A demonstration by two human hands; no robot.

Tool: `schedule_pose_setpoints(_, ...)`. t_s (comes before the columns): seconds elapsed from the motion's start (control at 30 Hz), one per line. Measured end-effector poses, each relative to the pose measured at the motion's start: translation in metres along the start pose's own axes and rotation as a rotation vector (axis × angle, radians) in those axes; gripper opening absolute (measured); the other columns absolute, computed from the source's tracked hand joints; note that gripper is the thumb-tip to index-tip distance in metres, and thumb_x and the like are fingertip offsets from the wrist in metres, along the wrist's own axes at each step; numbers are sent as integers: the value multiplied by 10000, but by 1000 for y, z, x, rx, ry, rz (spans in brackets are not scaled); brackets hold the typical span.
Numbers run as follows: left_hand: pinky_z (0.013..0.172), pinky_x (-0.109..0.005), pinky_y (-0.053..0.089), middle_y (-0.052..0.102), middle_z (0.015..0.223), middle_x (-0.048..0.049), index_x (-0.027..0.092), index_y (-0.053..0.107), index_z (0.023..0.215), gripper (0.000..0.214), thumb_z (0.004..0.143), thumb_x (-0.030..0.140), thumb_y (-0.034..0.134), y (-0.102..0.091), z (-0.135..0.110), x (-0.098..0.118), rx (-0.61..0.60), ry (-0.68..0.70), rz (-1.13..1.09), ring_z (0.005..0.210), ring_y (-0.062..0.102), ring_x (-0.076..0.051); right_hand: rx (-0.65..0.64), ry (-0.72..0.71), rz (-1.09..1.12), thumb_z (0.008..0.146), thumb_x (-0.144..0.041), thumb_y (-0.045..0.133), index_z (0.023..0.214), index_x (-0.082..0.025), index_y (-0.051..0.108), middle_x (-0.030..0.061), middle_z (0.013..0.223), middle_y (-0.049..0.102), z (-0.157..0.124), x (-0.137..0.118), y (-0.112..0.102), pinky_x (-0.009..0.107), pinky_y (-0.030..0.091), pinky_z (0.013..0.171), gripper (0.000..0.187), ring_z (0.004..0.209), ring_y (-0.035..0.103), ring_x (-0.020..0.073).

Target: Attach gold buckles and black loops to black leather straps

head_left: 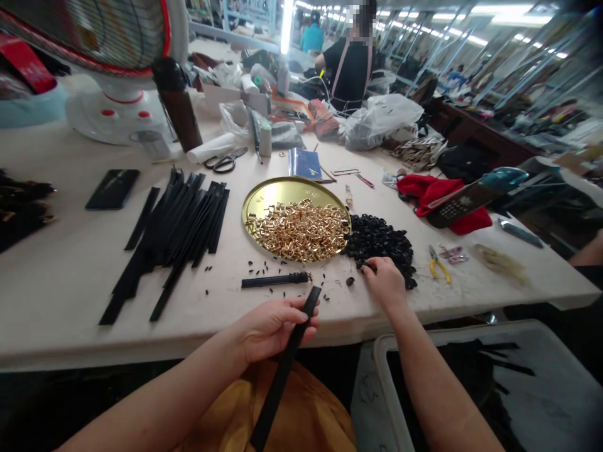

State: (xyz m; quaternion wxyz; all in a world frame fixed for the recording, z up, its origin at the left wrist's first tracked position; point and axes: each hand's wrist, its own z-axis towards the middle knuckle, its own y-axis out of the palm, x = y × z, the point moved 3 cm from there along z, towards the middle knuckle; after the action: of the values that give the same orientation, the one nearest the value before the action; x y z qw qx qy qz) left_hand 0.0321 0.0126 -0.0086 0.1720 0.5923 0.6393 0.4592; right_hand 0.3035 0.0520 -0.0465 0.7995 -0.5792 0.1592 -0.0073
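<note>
My left hand [277,326] is closed around a flat black strap [288,364], which slants from above the table edge down toward my lap. My right hand [384,282] reaches to the near edge of a heap of small black loops [381,242], fingers pinched on a black loop [365,266]. A single loop [350,281] lies apart to its left. Just beyond my left hand rests another black strap [273,280] with a gold buckle at its right end. Behind it, a round gold tray [259,188] holds a mound of gold buckles [301,229].
Many black straps [179,220] lie stacked on the left, near a dark phone [113,189]. Yellow pliers [439,267] are right of the loops. Scissors [226,161], a bottle [176,103] and a fan [108,94] stand farther back. Below right is a plastic bin [391,376]. A person [351,69] is beyond the table.
</note>
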Motion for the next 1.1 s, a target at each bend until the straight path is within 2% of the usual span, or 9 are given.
schedule_pose_setpoints(0.13, 735, -245, 495, 580, 809, -69, 68, 564, 899, 282, 643, -39, 518, 4, -2, 3, -56, -2, -15, 737, 598, -114, 0, 141, 311, 705, -389, 598, 771, -158, 592, 53, 749, 569, -12, -5, -10, 320, 409, 654, 241, 662, 520, 179)
schedule_pose_setpoints(0.37, 769, -251, 485, 605, 881, -76, 71, 605, 888, 309, 615, -40, 510, 9, -14, -5, -71, -1, 3, 788, 611, -123, -411, 466, 1285, 650, -402, 692, 734, -195, 607, 3, 724, 624, -71, -72, -13, 266, 454, 647, 239, 631, 555, 116)
schedule_pose_setpoints(0.5, 718, -223, 478, 619, 816, -66, 72, 611, 852, 230, 644, 23, 526, 8, -18, -8, 36, 57, 106, 709, 607, -94, -533, 610, 1549, 627, -349, 726, 932, -243, 627, -2, 789, 649, -93, -104, -16, 244, 482, 618, 338, 611, 574, 96)
schedule_pose_setpoints(0.6, 590, -195, 450, 612, 731, -32, 103, 578, 833, 131, 734, 171, 527, 3, -19, -6, 98, 188, 352, 577, 561, -64, -564, 598, 1591, 642, -352, 714, 918, -241, 649, -1, 805, 653, -98, -116, -19, 244, 489, 648, 304, 633, 579, 91)
schedule_pose_setpoints(0.7, 488, -191, 374, 571, 618, 10, 133, 542, 745, 191, 803, 286, 444, 0, -23, -2, 190, 352, 832, 477, 485, -66, -476, 553, 1530, 646, -355, 709, 883, -250, 655, -19, 783, 642, -101, -121, -21, 244, 481, 633, 265, 596, 561, 80)
schedule_pose_setpoints(0.8, 493, -209, 325, 543, 554, 19, 153, 531, 645, 270, 826, 292, 389, 0, -29, 2, 299, 491, 1307, 489, 466, -91, -379, 420, 1345, 677, -360, 678, 883, -241, 649, -18, 724, 628, -106, -125, -24, 271, 470, 626, 240, 590, 558, 103)
schedule_pose_setpoints(0.87, 508, -215, 311, 545, 549, 15, 160, 533, 623, 276, 826, 271, 382, 0, -31, 3, 318, 524, 1489, 513, 470, -102, -353, 262, 1175, 693, -348, 660, 869, -229, 652, -6, 707, 625, -109, -128, -27, 288, 460, 645, 213, 635, 570, 132)
schedule_pose_setpoints(0.97, 530, -215, 322, 558, 582, 6, 160, 551, 653, 248, 816, 246, 385, -2, -32, 2, 285, 520, 1585, 548, 485, -110, -401, 80, 1028, 697, -333, 649, 838, -216, 653, 10, 734, 629, -111, -132, -29, 292, 451, 642, 184, 670, 577, 153)
schedule_pose_setpoints(1.1, 509, -199, 350, 575, 660, 8, 162, 560, 983, 265, 818, 256, 376, -5, -35, 1, 162, 378, 1413, 546, 511, -110, -425, 209, 1126, 696, -369, 640, 858, -205, 615, -10, 651, 609, -105, -127, -27, 286, 457, 619, 232, 608, 574, 142)
